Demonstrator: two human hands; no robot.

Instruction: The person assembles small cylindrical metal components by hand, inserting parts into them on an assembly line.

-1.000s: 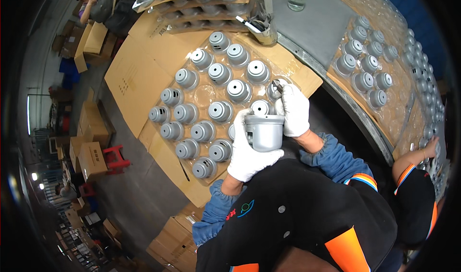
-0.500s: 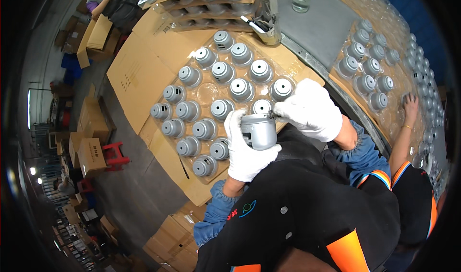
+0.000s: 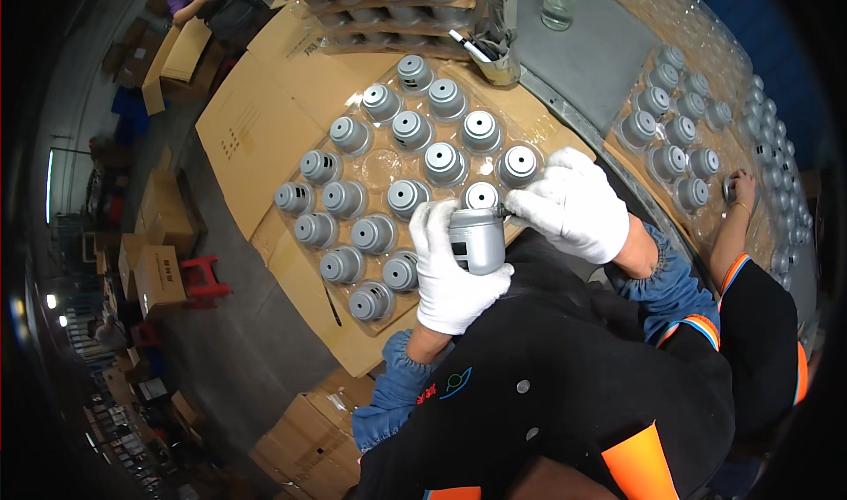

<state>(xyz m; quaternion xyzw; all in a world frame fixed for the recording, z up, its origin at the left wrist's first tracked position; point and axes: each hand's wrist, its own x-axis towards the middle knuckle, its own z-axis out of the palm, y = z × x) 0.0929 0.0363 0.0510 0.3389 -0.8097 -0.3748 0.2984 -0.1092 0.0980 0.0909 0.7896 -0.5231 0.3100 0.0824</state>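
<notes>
My left hand (image 3: 448,279), in a white glove, is wrapped round a grey cup-shaped housing (image 3: 481,240) with a dark window in its side. My right hand (image 3: 573,204), gloved as well, pinches at the housing's upper right edge. A small dark piece (image 3: 505,210) shows at those fingertips, too small to name. Just beyond both hands lies a clear plastic tray (image 3: 381,166) with several similar grey housings standing in its pockets, such as the stepped one (image 3: 444,162). One pocket near the tray's middle holds no housing.
Stacked trays of housings (image 3: 388,15) rise at the back, beside a pen holder (image 3: 496,63) and a glass bottle (image 3: 558,6). On the right a co-worker's bare hand (image 3: 744,187) touches a housing near another tray (image 3: 679,138). Cardboard (image 3: 256,120) lies under my tray.
The housing in my left hand has turned slightly, while my right fingers stay at its edge. The co-worker's hand has shifted slightly toward the near tray and now touches a housing.
</notes>
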